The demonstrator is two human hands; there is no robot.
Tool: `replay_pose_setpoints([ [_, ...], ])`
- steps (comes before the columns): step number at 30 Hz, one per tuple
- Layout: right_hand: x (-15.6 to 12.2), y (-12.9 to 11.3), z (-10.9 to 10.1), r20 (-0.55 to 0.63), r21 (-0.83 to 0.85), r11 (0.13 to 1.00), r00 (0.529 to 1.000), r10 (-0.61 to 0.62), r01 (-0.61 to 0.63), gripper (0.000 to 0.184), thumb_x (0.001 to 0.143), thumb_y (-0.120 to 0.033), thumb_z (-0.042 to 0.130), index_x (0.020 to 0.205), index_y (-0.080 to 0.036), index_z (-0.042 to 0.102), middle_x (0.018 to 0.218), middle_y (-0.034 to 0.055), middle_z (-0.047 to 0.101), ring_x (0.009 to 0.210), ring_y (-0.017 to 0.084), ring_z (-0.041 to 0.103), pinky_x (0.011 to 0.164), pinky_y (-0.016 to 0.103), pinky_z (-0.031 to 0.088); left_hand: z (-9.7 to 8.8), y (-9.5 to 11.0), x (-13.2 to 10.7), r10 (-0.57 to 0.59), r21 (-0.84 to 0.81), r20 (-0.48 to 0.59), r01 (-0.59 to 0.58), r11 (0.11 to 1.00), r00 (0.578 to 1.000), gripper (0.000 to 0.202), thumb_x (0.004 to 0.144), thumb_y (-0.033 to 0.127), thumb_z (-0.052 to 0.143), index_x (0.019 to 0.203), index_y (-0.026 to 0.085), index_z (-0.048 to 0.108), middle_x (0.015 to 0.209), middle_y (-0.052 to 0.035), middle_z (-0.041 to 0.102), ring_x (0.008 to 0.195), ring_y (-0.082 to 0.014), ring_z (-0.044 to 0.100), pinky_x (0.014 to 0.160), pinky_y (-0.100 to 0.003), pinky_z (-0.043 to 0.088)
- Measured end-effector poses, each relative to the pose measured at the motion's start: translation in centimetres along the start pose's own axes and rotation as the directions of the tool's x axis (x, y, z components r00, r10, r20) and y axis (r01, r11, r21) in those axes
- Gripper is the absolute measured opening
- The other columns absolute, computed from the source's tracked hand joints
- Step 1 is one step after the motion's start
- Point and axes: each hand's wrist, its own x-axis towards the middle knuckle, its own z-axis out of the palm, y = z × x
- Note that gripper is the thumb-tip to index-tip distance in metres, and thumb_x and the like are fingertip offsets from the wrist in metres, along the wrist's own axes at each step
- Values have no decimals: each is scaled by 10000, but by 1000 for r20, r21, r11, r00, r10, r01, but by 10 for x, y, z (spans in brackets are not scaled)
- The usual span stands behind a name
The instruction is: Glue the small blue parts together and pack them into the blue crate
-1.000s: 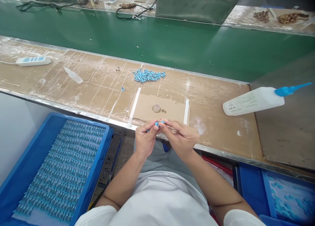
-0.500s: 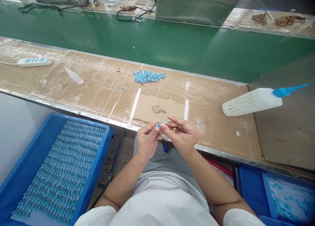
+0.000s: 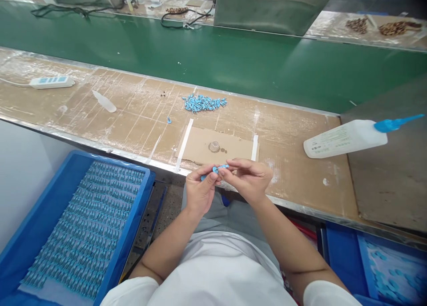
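Head view: L hand (image 3: 200,188) pinches a small blue piece (image 3: 215,169) btwn thumb + fingers; R hand (image 3: 251,179), opp., has thumb + index closed on its other end. Forearms angle inward, fingertips meeting at bench edge. Cardboard pad (image 3: 196,141) just beyond grip, blue pile (image 3: 203,103) farther, bottle (image 3: 345,139) well R.

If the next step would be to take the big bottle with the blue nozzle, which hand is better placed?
Probably the right hand: the bottle is to its right, farther from the left hand, which holds small blue parts. Whether the right also grips them is unclear.
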Motion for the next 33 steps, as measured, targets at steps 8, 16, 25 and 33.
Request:
replay_pose_setpoints([
  [8, 1, -4, 2, 17, -60, 996, 997, -70, 71, 275, 635, -179, 847, 875, -251, 735, 747, 3, 754, 584, 192, 715, 536, 281, 634, 3, 0, -5, 24, 8, 14, -24, 1000, 1000, 219, 609, 275, 871, 808, 244, 786, 793, -27, 735, 632, -86, 651, 536, -165, 506],
  [16, 4, -9, 0, 43, -118, 976, 983, -178, 182, 284, 618, -152, 843, 858, -258, 734, 728, -5, 741, 555, 157, 688, 488, 234, 584, 3, 6, -8, -58, -4, 33, 59, 998, 998, 232, 586, 277, 880, 796, 245, 784, 755, -20, 720, 552, -60, 598, 363, -119, 368],
  [25, 5, -32, 2, -5, 80, 992, 995, 96, -95, 287, 655, -209, 832, 920, -217, 723, 668, 4, 724, 574, 155, 688, 561, 257, 597, 17, 16, -8, -60, 2, 102, 60, 998, 993, 244, 518, 276, 909, 719, 254, 772, 736, 0, 684, 537, -57, 572, 362, -128, 368],
  [33, 11, -32, -2, 154, 240, 961, 982, 105, -141, 291, 634, -287, 860, 882, -218, 725, 722, 44, 743, 586, 182, 699, 546, 282, 602, 18, 19, -17, -38, 4, 115, 37, 999, 993, 241, 498, 316, 918, 685, 288, 768, 797, -10, 665, 642, -92, 602, 530, -205, 499],
])
